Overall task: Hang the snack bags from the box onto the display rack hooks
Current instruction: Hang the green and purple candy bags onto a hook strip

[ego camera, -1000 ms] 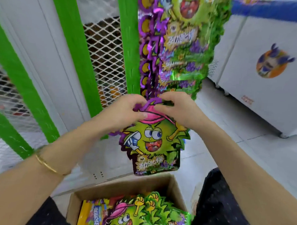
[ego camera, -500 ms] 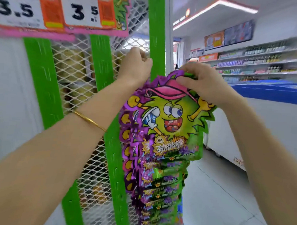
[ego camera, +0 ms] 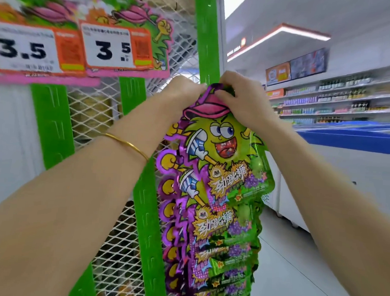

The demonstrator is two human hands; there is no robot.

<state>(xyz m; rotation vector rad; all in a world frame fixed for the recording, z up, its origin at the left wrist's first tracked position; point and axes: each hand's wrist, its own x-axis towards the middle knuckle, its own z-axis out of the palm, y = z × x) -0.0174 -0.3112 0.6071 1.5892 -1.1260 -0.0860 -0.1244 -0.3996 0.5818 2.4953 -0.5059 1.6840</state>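
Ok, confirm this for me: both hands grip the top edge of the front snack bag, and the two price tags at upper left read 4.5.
Not quite. The price tags read 3.5, not 4.5, as the head view shows. The rest holds: the left hand and the right hand both grip the top edge of the front snack bag.

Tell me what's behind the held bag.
Matching bags hang stacked behind the bag, beside a green post. The hook is hidden by the left hand and right hand.

Bright shop light, blurred edges.
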